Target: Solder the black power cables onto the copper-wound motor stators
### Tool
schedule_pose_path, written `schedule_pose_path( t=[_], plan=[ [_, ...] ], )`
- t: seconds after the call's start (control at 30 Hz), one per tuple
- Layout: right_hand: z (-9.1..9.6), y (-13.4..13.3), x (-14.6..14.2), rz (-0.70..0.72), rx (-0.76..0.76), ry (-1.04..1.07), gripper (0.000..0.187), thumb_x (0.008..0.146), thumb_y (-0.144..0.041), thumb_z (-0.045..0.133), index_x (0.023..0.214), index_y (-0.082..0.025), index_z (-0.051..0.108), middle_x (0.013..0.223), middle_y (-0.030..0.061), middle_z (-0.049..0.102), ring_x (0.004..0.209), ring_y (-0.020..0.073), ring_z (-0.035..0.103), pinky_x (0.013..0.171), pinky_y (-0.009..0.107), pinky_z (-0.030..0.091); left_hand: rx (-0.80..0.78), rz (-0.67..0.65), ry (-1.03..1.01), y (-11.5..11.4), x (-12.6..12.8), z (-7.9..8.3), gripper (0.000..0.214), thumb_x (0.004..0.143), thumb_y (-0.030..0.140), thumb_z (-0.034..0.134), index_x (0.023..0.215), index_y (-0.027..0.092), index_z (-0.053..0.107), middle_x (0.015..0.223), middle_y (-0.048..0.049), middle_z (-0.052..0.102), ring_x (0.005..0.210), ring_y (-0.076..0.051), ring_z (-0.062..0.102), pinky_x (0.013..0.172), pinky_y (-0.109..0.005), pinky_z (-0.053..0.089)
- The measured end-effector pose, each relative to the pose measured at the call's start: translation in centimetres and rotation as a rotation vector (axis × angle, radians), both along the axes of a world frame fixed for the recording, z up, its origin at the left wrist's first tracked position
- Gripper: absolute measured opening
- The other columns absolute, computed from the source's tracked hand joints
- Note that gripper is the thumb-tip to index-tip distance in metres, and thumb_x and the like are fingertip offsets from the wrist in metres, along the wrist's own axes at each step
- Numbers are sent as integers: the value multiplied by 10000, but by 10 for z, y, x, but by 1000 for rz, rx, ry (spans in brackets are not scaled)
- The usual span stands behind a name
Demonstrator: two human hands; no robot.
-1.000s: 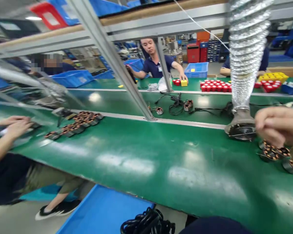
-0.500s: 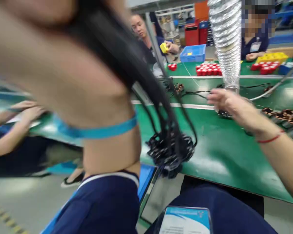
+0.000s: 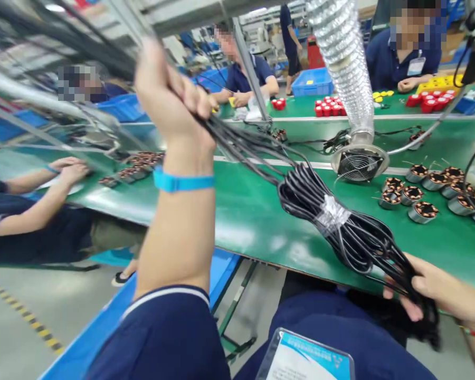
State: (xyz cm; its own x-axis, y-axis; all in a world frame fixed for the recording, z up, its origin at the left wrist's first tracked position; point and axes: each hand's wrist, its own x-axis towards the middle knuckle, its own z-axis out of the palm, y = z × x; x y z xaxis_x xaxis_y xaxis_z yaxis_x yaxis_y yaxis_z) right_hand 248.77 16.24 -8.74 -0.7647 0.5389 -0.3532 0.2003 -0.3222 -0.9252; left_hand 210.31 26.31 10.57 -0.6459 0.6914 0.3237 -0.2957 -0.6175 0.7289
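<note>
A coiled bundle of black cables [image 3: 301, 198], bound at its middle with clear tape [image 3: 332, 214], stretches slantwise in front of me above the green bench. My left hand [image 3: 172, 89], raised high with a blue band at the wrist, is closed round the bundle's upper strands. Lower at the right, my right hand [image 3: 431, 285] grips the other end near the bench's front edge. Part of its fingers is hidden behind the cables. The bundle's lowest tip is blurred.
Several copper-wound motor stators [image 3: 423, 212] stand on the green bench [image 3: 253, 227] at right, beside a fan [image 3: 358, 164] under a foil duct [image 3: 342, 63]. Red parts [image 3: 429, 103] and a blue bin [image 3: 312, 82] lie beyond. Co-workers sit opposite and at left.
The cable bundle hung from my raised left hand and now lies slanted between both hands. My right hand has come down from near the fan and taken hold of its lower end.
</note>
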Motion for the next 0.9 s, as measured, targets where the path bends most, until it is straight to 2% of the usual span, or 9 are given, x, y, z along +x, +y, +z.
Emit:
schedule_pose_path(
  t=[0.07,0.13,0.2,0.27,0.33,0.4,0.5,0.67,0.9],
  plan=[
    [2,2,29,-8,191,-361,594,855,-637,519,1280,-221,506,844,61,688,575,161,615,533,279,508,-125,-34,10,-1,-5,-58,609,1036,344,204,446,192,204,343,55,158,314,-90,210,410,-238,260],
    [-2,5,39,-73,473,-634,562,868,-623,490,1274,-237,536,932,78,694,756,240,667,701,398,563,-281,-39,-25,-2,-7,-111,615,1031,322,217,430,192,235,312,56,198,302,-81,234,434,-237,298],
    [-7,8,33,-208,837,-806,537,875,-618,461,1215,-221,586,1089,116,665,973,332,638,870,541,512,-408,-26,-103,-2,-9,-150,601,1017,310,280,429,193,242,307,62,207,298,-70,235,439,-232,302],
    [-6,11,11,-342,1157,-828,469,911,-540,454,1202,-197,585,1153,135,634,1083,353,587,938,575,463,-488,-37,-193,1,-13,-174,576,1007,303,318,446,194,247,321,70,208,303,-61,236,453,-227,313],
    [1,16,-21,-367,1334,-679,345,933,-388,500,1209,-191,563,1190,122,616,1110,292,581,960,481,477,-510,-60,-247,5,-19,-185,559,1005,316,326,466,194,248,338,74,207,308,-56,241,465,-228,321],
    [10,26,-52,-285,1455,-572,254,924,-283,536,1149,-174,583,1190,119,618,1104,266,583,953,432,480,-488,-73,-241,8,-23,-189,547,1007,330,326,481,192,264,351,75,219,315,-53,254,476,-230,328],
    [20,48,-84,-81,1510,-659,198,926,-233,521,1086,-149,604,1056,102,661,959,256,621,831,402,504,-457,-73,-236,11,-25,-192,553,1016,333,287,481,190,265,345,76,220,312,-52,245,470,-235,319],
    [28,76,-90,283,1485,-722,170,938,-204,479,988,-160,635,854,58,655,784,204,616,698,327,481,-482,-78,-306,11,-25,-203,574,1026,340,243,473,185,234,322,78,211,304,-51,219,457,-230,313],
    [42,85,-84,475,1391,-714,242,977,-208,391,964,-169,630,879,56,649,767,175,596,649,298,449,-485,-103,-310,5,-28,-210,575,1036,356,203,488,185,236,345,72,212,326,-53,229,479,-227,339]
  ],
)
